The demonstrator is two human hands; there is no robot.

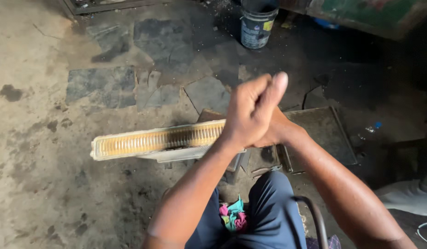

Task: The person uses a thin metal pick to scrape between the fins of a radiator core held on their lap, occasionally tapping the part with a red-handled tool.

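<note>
Left hand (248,113): raised above the lap, clasped against the right hand; fingers curled shut around it, thumb stretched upward. No object is gripped.
Right hand (275,131): mostly covered by the left hand; only wrist and heel are seen. Fingers seem folded into the clasp, nothing held.
Radiator tank (153,140): long cream and yellow ribbed strip, lying level on a low support just beyond the knees, its near end hidden behind the hands. Not touched by either hand.
Metal tray (324,129): flat, dark, just right of the strip, resting on the floor.
Bucket (256,23): standing well apart, at the far side of the floor.
Rag (233,216): pink and green, tucked between the thighs.
Progress: judged paused; the strip is laid out but no tool or hand is on it, so the handling of it appears still to be done.
</note>
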